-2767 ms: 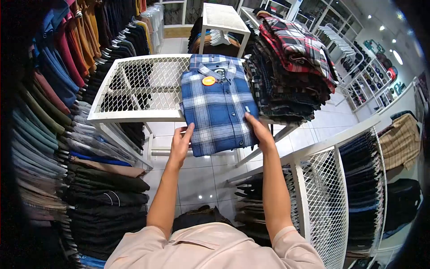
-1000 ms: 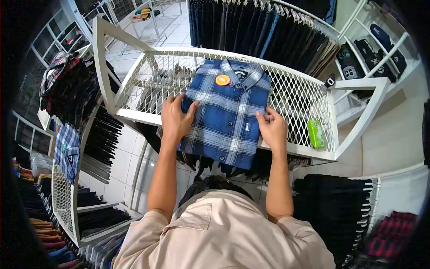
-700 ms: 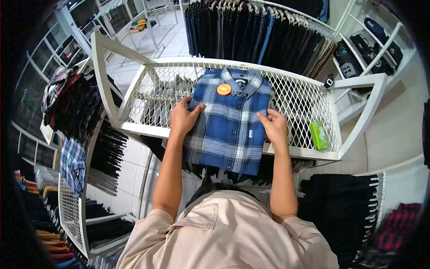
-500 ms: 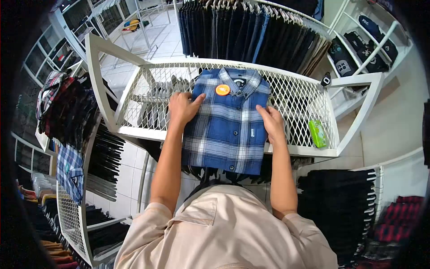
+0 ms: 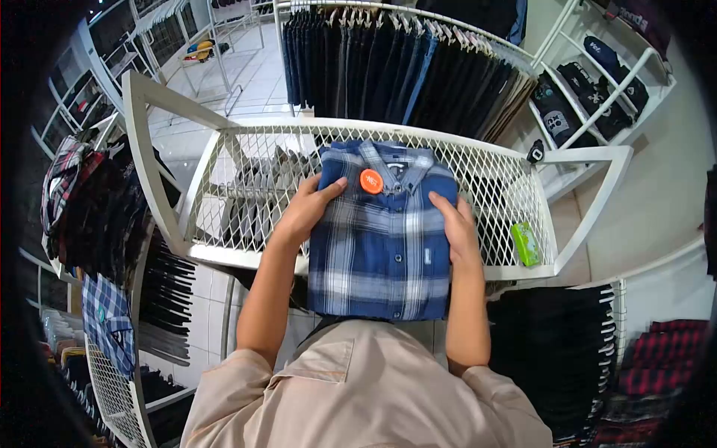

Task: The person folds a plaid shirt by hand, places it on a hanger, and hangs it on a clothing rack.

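A folded blue plaid shirt with an orange round tag lies over the white mesh shelf, its collar away from me and its lower edge over the front rim. At its left edge, my left hand grips it, thumb on top and fingers partly hidden beneath. My right hand holds the opposite edge, thumb on the cloth and fingers at the side and below.
A green packet lies on the mesh at the right, and a dark watch-like item sits on the back right corner. Hanging trousers stand behind. Plaid shirts hang at the left, dark clothes at the right.
The shirt has come slightly nearer my body, with both hands on its sides. My fingers now wrap the edges more closely. The whole view has shifted a little.
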Available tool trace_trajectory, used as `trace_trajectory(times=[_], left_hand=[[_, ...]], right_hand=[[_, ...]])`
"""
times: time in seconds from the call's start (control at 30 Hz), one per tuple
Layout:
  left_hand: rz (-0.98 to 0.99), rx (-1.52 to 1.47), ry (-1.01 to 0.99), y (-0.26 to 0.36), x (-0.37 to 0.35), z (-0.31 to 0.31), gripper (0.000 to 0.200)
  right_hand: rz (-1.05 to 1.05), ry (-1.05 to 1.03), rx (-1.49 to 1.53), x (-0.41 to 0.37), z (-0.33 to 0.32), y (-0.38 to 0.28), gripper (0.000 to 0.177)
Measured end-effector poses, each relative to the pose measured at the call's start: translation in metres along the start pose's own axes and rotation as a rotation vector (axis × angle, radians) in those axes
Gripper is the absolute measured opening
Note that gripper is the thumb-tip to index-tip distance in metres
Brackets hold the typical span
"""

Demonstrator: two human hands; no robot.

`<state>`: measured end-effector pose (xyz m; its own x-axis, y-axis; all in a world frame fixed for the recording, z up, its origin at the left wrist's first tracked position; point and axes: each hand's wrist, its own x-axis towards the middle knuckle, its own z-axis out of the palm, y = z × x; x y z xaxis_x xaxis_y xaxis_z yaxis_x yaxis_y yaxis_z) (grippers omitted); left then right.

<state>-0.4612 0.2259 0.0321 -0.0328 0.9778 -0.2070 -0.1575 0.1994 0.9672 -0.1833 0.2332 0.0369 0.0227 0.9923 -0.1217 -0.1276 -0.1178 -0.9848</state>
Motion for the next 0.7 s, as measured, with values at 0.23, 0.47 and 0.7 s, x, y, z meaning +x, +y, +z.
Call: trace_trajectory(times=[0.23,0.47,0.7], left_hand=[[0.220,-0.078,-0.077,0.121,-0.021,0.004,0.040],[0.364,0.366,0.024,0.070,0.139,-0.016,0.061],[0.149,0.685,0.085,0.005,-0.001,-0.037,0.093]], right_hand=[[-0.273,0.038,0.032,-0.023,0.013,-0.115,0.043],[-0.086,-0.114,-0.084,0.153,-0.020,-0.056,0.048],[-0.103,0.052,-0.644,0.022,-0.050,0.014,0.085]])
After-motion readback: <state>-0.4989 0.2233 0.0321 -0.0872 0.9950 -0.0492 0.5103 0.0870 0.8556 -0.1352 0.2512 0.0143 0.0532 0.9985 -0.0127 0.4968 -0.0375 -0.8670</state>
